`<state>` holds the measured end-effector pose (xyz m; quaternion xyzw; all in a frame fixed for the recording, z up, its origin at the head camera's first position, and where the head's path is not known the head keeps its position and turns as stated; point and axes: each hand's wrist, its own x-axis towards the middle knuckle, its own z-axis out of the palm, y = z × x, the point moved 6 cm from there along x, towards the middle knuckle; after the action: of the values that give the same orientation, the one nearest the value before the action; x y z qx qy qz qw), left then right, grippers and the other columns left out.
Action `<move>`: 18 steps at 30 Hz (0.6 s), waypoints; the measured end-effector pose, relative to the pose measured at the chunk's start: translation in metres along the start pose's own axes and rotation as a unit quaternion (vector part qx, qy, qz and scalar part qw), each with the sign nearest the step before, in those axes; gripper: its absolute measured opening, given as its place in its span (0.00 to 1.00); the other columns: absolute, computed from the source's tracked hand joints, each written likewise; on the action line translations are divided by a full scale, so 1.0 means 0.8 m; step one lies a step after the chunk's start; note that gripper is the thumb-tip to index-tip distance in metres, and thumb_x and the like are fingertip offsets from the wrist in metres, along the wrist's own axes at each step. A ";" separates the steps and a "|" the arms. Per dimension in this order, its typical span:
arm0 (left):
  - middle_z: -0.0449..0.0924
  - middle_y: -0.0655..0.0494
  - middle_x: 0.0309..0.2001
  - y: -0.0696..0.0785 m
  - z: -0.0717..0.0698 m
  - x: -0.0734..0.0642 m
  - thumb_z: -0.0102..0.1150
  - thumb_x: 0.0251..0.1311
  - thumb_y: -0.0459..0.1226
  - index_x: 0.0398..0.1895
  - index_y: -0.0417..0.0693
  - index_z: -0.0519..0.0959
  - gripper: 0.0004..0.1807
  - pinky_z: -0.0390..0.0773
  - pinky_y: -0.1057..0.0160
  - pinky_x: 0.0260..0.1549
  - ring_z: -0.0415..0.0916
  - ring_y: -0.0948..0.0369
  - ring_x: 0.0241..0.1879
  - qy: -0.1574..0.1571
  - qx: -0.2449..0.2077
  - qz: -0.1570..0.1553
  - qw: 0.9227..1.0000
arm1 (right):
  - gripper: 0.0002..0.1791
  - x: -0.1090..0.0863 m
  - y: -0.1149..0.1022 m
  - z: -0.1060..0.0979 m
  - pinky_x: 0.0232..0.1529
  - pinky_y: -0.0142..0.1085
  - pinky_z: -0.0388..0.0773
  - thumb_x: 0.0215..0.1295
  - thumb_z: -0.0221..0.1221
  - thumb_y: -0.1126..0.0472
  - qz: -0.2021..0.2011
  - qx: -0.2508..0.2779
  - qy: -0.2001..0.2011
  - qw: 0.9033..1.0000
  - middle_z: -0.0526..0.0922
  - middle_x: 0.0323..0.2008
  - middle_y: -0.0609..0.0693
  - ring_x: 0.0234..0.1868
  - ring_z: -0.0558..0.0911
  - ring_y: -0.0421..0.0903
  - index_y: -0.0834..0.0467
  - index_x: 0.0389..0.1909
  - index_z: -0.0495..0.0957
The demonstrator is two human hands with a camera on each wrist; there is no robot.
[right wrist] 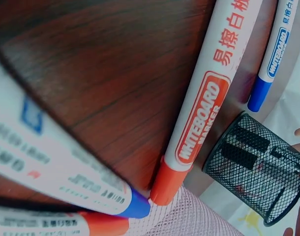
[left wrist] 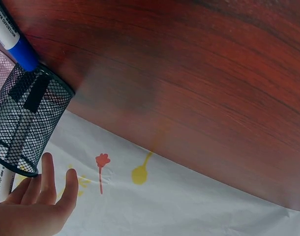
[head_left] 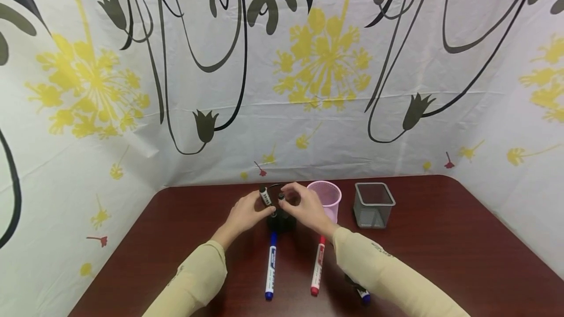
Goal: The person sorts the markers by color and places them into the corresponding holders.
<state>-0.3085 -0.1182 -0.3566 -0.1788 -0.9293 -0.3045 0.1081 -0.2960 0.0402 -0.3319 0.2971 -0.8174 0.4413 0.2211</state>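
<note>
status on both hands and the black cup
Left hand at one black-capped marker, right hand at another; grips unclear. Black mesh cup upright. Blue marker just in front, clear of hands.

2 close wrist views share the black cup [left wrist: 37,118]

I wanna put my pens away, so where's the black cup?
In the head view, the black cup sits far back on the table, partly hidden between the left hand and right hand, left of the pink cup.
</note>
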 end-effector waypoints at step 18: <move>0.74 0.55 0.47 0.002 -0.002 -0.002 0.59 0.48 0.55 0.47 0.50 0.74 0.26 0.68 0.52 0.43 0.70 0.55 0.47 0.011 0.010 -0.003 1.000 | 0.15 -0.046 -0.008 -0.048 0.39 0.35 0.72 0.47 0.65 0.59 -0.032 -0.028 -0.045 0.998 0.79 0.34 0.42 0.37 0.77 0.38 0.56 0.37 0.77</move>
<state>-0.3064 -0.1182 -0.3547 -0.1717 -0.9316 -0.2976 0.1188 -0.2610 0.0810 -0.3309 0.3369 -0.8284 0.3970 0.2063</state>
